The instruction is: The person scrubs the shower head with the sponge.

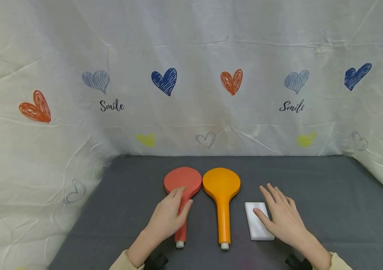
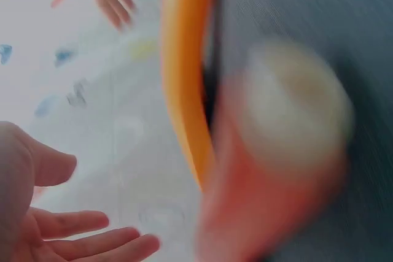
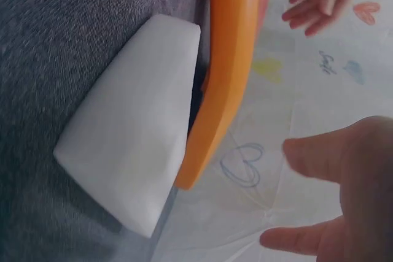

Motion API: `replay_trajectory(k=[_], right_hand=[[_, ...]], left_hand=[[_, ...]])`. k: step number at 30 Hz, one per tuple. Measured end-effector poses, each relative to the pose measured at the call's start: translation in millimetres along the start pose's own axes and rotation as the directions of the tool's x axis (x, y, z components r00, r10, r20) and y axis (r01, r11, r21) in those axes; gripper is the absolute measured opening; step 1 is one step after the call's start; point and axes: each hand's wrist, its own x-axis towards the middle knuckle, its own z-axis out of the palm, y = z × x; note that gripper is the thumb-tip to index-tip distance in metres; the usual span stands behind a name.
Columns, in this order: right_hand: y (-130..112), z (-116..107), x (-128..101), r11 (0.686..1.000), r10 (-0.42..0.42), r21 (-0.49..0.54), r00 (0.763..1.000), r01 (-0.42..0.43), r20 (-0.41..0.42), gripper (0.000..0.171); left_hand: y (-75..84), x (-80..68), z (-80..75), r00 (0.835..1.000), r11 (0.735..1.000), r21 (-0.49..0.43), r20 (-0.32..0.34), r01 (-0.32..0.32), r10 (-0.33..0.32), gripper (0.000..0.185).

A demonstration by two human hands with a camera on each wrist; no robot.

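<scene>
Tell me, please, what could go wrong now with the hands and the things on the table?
The red paddle and the orange paddle lie almost touching, so the left hand, over the red handle, may knock the orange one when it lifts. The right hand is over the white block's edge with straight fingers, so it could push the block aside instead of gripping it.

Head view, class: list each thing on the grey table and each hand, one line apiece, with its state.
Red round-headed plastic paddle: flat, handle under the left hand.
Orange round-headed plastic paddle: flat, untouched.
White rectangular foam block: flat, thumb on it.
Left hand: open, resting on the red handle.
Right hand: open, fingers straight.
</scene>
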Motion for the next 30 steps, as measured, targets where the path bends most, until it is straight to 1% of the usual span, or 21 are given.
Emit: replay_trajectory(k=[3, 5, 7, 9, 10, 12, 14, 16, 18, 21, 23, 25, 26, 27, 28, 30], right_hand=[[-2.8, 4.0, 0.3, 1.000, 0.016, 0.003, 1.000, -0.016, -0.001, 0.059], [-4.1, 6.5, 0.5, 1.000, 0.027, -0.001, 1.000, -0.027, 0.001, 0.057], [-5.0, 8.9, 0.6, 0.999, 0.037, -0.011, 0.999, -0.037, 0.008, 0.056], [-6.0, 10.8, 0.1, 0.999, 0.047, -0.023, 0.999, -0.046, 0.022, 0.058], [-6.5, 12.0, -0.3, 0.998, 0.053, -0.030, 0.998, -0.052, 0.034, 0.059], [-7.6, 14.5, -1.5, 0.997, 0.064, -0.041, 0.996, -0.062, 0.057, 0.063], [-9.0, 17.1, -2.9, 0.997, 0.069, -0.052, 0.995, -0.065, 0.073, 0.067], [-10.2, 19.8, -4.1, 0.996, 0.075, -0.064, 0.993, -0.069, 0.088, 0.069], [-11.2, 22.1, -5.2, 0.995, 0.077, -0.077, 0.992, -0.069, 0.103, 0.068], [-13.5, 25.4, -6.5, 0.993, 0.079, -0.095, 0.988, -0.067, 0.129, 0.066], [-15.1, 27.4, -7.4, 0.994, 0.077, -0.094, 0.988, -0.064, 0.132, 0.063], [-16.7, 28.8, -7.8, 0.995, 0.072, -0.083, 0.990, -0.062, 0.124, 0.061], [-17.4, 29.4, -7.9, 0.995, 0.070, -0.075, 0.991, -0.062, 0.117, 0.061], [-18.0, 29.8, -8.1, 0.996, 0.070, -0.063, 0.992, -0.063, 0.109, 0.060], [-18.5, 30.1, -8.3, 0.997, 0.070, -0.051, 0.992, -0.065, 0.103, 0.059], [-19.3, 30.7, -8.2, 0.997, 0.071, -0.035, 0.993, -0.068, 0.099, 0.058]], left_hand=[[15.6, 5.4, 6.9, 0.997, 0.990, -0.137, 0.069, -0.030, 0.039, 0.042], [24.4, 9.5, 11.6, 0.989, 0.970, -0.239, 0.131, -0.034, 0.066, 0.040], [32.1, 13.3, 16.7, 0.976, 0.945, -0.326, 0.204, -0.006, 0.076, 0.040], [38.7, 16.5, 21.8, 0.958, 0.915, -0.400, 0.278, 0.052, 0.067, 0.041], [41.5, 17.7, 24.3, 0.948, 0.900, -0.424, 0.314, 0.095, 0.048, 0.042], [45.9, 19.2, 29.2, 0.927, 0.875, -0.446, 0.374, 0.189, -0.009, 0.045], [48.8, 19.9, 34.4, 0.907, 0.853, -0.444, 0.414, 0.275, -0.077, 0.048], [50.4, 19.9, 39.6, 0.891, 0.837, -0.434, 0.436, 0.334, -0.130, 0.050], [51.0, 20.1, 45.3, 0.883, 0.825, -0.432, 0.443, 0.364, -0.157, 0.050], [50.8, 20.2, 53.4, 0.886, 0.819, -0.440, 0.433, 0.368, -0.166, 0.048], [50.2, 20.8, 57.7, 0.888, 0.814, -0.445, 0.425, 0.373, -0.174, 0.046], [49.6, 21.7, 60.4, 0.886, 0.800, -0.458, 0.426, 0.387, -0.185, 0.043], [49.2, 22.4, 61.5, 0.882, 0.791, -0.466, 0.431, 0.398, -0.190, 0.041], [48.7, 23.0, 62.3, 0.876, 0.771, -0.482, 0.442, 0.416, -0.196, 0.039], [48.2, 23.9, 63.0, 0.867, 0.743, -0.506, 0.458, 0.438, -0.199, 0.037], [47.4, 25.5, 63.5, 0.848, 0.679, -0.555, 0.489, 0.482, -0.202, 0.032]])
